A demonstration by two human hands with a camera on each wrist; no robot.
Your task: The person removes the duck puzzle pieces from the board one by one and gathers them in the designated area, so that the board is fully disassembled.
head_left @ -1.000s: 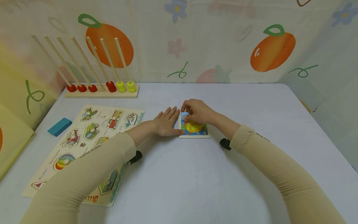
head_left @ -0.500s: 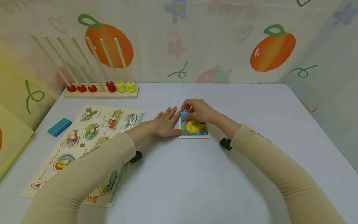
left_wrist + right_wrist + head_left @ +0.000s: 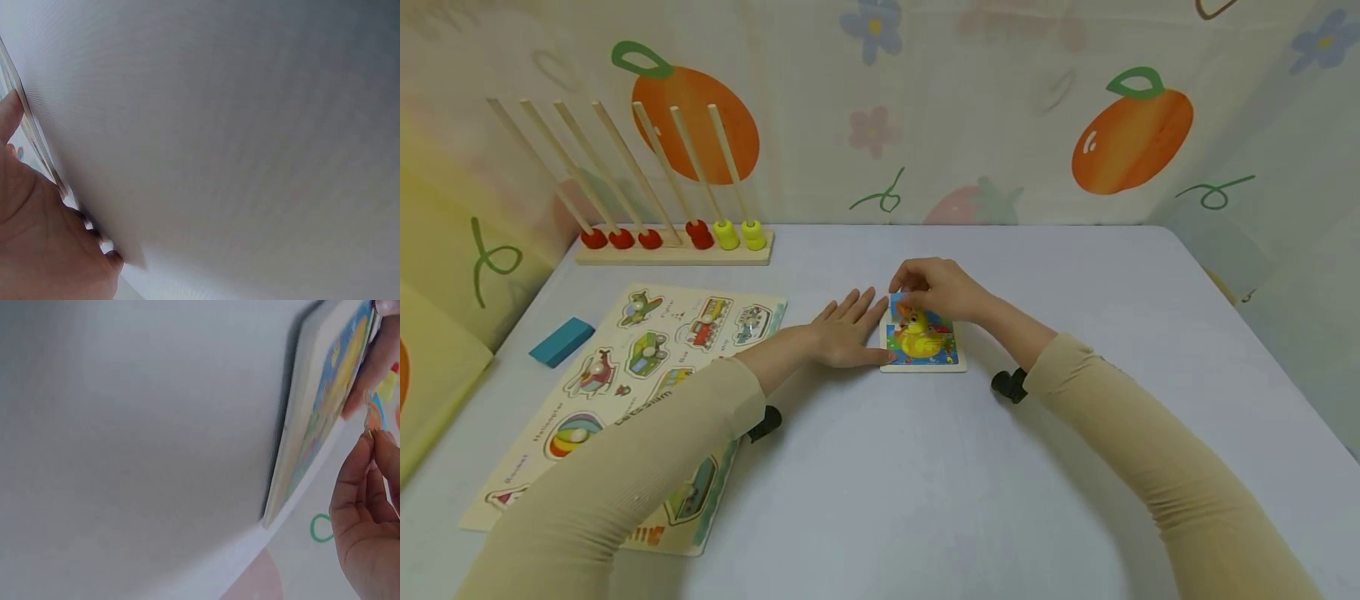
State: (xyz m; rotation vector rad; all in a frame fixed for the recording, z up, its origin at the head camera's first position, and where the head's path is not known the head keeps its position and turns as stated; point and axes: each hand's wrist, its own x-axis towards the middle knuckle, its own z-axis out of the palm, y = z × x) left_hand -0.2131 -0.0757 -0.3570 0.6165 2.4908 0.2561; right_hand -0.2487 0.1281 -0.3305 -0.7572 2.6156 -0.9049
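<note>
The right hand (image 3: 943, 287) pinched a puzzle piece (image 3: 374, 415) between thumb and fingers, over the far side of a shallow puzzle tray (image 3: 925, 369). Just below those fingers, a yellow duck picture filled much of the tray. The left hand (image 3: 846, 337) lay flat beside it on the bench (image 3: 880, 483), fingers straight and spread, thumb at the tray's edge. Well apart from both hands' fingers, a stand (image 3: 673, 258) carried red and yellow beads (image 3: 753, 235) on its rods.
</note>
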